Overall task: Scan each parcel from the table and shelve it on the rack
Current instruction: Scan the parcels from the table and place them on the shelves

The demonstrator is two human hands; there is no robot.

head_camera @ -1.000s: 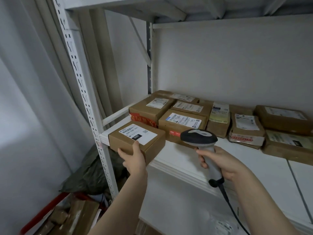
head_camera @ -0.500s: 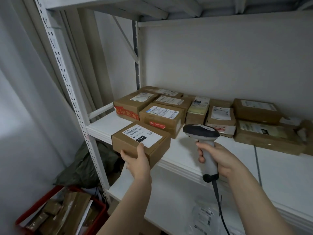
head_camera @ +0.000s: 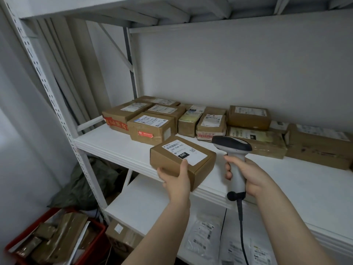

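My left hand [head_camera: 176,179] grips the near edge of a small brown cardboard parcel [head_camera: 172,161] with a white label marked 060. The parcel sits at the front edge of the rack's white middle shelf [head_camera: 114,144], just in front of a row of shelved parcels [head_camera: 150,129]. To the right of the parcel, my right hand [head_camera: 246,174] grips the handle of a grey and white barcode scanner [head_camera: 232,145]. The scanner's head points left, and its cable hangs down below my hand.
Several more brown parcels [head_camera: 248,117] line the back of the shelf to the right. A lower shelf [head_camera: 145,203] holds flat plastic mailers [head_camera: 204,238]. A red crate [head_camera: 55,240] of parcels stands on the floor at the left, beside the perforated rack post [head_camera: 63,119].
The parcel and my left hand have moved right along the shelf front and further onto it. The scanner stays to its right in my right hand. The view has shifted left and down.
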